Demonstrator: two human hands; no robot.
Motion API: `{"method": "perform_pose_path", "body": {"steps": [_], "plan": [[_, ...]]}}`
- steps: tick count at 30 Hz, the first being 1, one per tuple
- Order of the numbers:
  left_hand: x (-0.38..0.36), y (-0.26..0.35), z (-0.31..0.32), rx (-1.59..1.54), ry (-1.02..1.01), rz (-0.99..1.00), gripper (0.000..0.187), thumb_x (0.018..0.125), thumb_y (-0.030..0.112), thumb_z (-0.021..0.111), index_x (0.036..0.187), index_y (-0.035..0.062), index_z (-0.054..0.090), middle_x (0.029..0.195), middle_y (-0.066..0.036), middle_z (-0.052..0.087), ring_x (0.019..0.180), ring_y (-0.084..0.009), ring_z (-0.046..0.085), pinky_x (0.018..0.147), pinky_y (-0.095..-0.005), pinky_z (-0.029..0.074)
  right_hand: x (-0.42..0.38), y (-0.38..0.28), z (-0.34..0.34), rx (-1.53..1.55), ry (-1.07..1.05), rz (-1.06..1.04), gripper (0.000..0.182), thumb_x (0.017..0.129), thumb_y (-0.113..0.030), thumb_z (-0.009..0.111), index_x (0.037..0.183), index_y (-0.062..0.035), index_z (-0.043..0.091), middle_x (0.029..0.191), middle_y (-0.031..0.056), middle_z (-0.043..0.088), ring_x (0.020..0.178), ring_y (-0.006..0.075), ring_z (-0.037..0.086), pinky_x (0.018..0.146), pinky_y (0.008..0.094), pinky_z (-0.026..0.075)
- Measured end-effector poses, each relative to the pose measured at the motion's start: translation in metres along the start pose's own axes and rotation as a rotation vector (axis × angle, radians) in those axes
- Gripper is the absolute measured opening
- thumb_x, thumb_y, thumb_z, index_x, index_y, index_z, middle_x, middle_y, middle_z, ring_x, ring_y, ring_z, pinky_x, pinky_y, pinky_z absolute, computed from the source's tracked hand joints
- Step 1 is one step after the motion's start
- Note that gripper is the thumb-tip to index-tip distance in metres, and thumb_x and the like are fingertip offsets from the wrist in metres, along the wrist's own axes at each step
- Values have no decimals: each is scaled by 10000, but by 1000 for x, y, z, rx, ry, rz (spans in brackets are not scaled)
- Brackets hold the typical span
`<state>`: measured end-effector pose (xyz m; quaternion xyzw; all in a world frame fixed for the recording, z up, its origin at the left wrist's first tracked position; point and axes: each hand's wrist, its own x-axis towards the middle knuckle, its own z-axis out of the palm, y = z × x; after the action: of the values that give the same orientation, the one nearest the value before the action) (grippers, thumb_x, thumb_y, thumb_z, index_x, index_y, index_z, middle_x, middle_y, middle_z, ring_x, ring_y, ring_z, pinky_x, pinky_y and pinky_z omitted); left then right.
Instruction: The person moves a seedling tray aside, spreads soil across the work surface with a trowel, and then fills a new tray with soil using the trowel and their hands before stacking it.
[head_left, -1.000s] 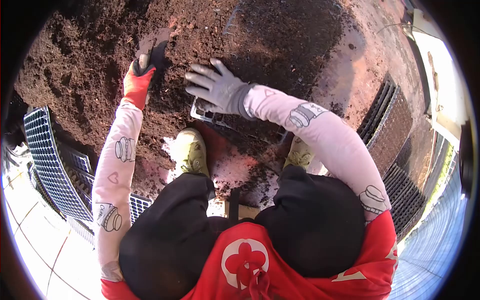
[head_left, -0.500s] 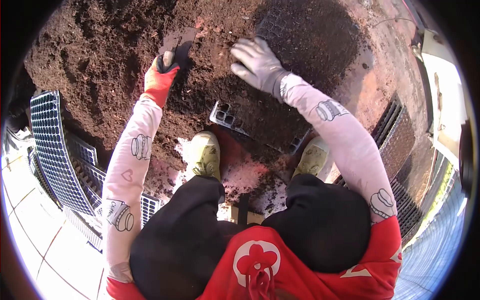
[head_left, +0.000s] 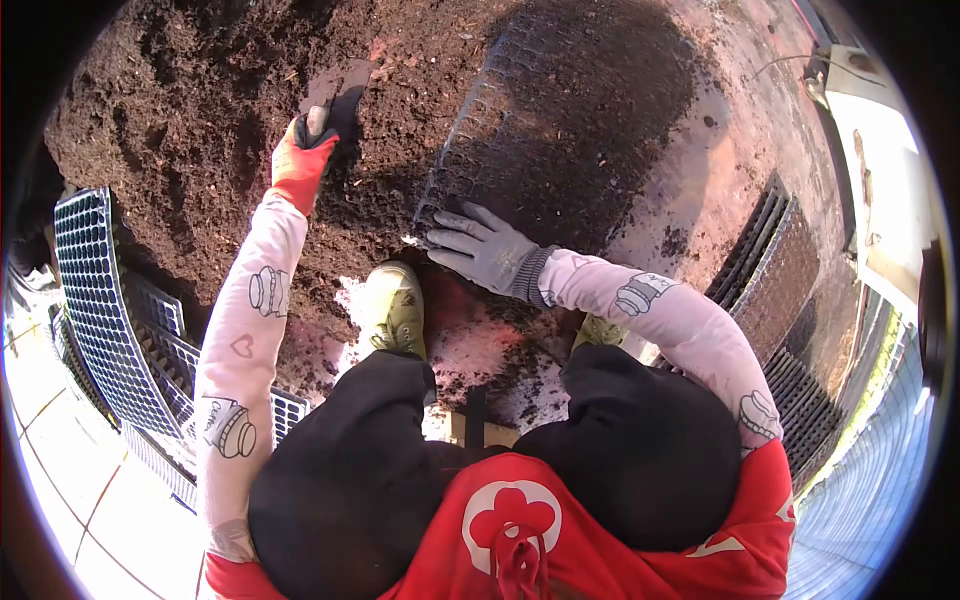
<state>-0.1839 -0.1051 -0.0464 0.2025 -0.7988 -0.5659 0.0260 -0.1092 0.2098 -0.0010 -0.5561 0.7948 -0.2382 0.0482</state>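
My left hand [head_left: 303,163], in a red glove with dark fingers, is closed round the short handle of a flat-bladed trowel [head_left: 338,84]. Its blade lies against the soil heap, partly in shadow. A seedling tray [head_left: 520,130] lies on the ground in front of me, largely covered with dark soil, the cell rims showing along its left edge. My right hand [head_left: 485,250], in a grey glove, rests palm down with fingers stretched over the tray's near left corner, hiding part of the near edge.
Dark potting soil [head_left: 180,90] is heaped at the left and far side. Cell trays [head_left: 95,290] stack at the left, and more trays [head_left: 765,250] lie at the right. My left shoe [head_left: 397,310] stands just below the tray. A whitish panel [head_left: 880,170] edges the right side.
My right hand has moved from the far soil down toward me to the tray's near edge. More of the tray's left rim shows. My left hand still holds the trowel, shifted little.
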Motion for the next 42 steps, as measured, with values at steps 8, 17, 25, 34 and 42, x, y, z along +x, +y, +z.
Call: {"method": "perform_pose_path", "body": {"steps": [8, 17, 25, 34, 42], "plan": [[0, -4, -1, 15, -2, 57, 316, 710, 20, 685, 974, 54, 513, 819, 7, 541, 688, -59, 494, 625, -193, 419, 2, 137, -76, -523, 57, 287, 430, 799, -375, 499, 1194, -214, 440, 1302, 71, 359, 1222, 294, 300, 954, 551, 231], [-2, 3, -3, 181, 15, 40, 430, 675, 55, 720, 1054, 31, 519, 905, -24, 581, 809, -97, 522, 747, -225, 419, -18, 176, -78, -358, 364, 806, 617, 817, -501, 351, 1240, -52, 361, 1307, 171, 322, 1221, 359, 272, 991, 527, 175], [-5, 58, -7, -218, 12, 91, 419, 694, -43, 671, 1071, 34, 504, 906, -21, 578, 773, -97, 549, 698, -211, 447, -53, 73, -81, -106, 208, 570, 394, 731, -302, 603, 1074, -122, 533, 1277, 116, 366, 1223, 332, 276, 982, 503, 220], [-56, 171, 77, 537, -664, 798, 426, 631, 133, 685, 1018, 75, 517, 899, -130, 605, 825, -288, 600, 740, -349, 490, -149, 61, -82, 860, 909, 1370, 332, 813, -238, 559, 1116, -109, 510, 851, 34, 554, 679, 119, 503, 581, 235, 419], [-46, 179, 200, 1088, -1433, 1379, 556, 636, 260, 668, 1128, 130, 443, 802, -52, 528, 753, -221, 560, 643, -321, 441, -183, 75, -46, 1969, 1068, 1063, 365, 890, -232, 434, 1186, -19, 424, 792, -2, 533, 600, 75, 445, 513, 221, 382]]}}
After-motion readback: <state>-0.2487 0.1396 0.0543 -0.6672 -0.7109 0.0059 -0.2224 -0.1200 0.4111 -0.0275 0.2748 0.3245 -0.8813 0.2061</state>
